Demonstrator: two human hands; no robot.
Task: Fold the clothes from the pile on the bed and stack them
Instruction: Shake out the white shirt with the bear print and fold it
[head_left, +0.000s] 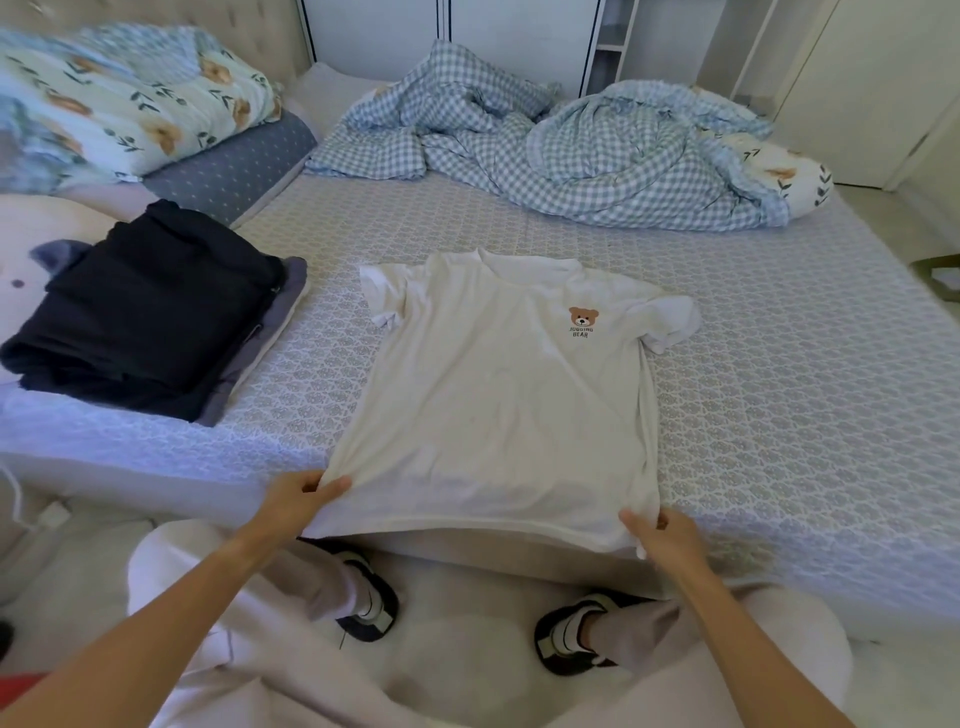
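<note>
Now the white T-shirt (498, 395) lies face up on the patterned bed (779, 374), bear print showing, hem hanging off the near edge. Left hand (296, 496) pinches the hem's left corner, right hand (662, 532) grips the right corner. Folded dark clothes (150, 312) sit stacked to the left, well apart.

Home bedroom, bed (779, 415), crumpled checked duvet (571, 161)

Matt white cloth T-shirt (498, 395) lies on a patterned woven bed sheet (779, 374).
</note>
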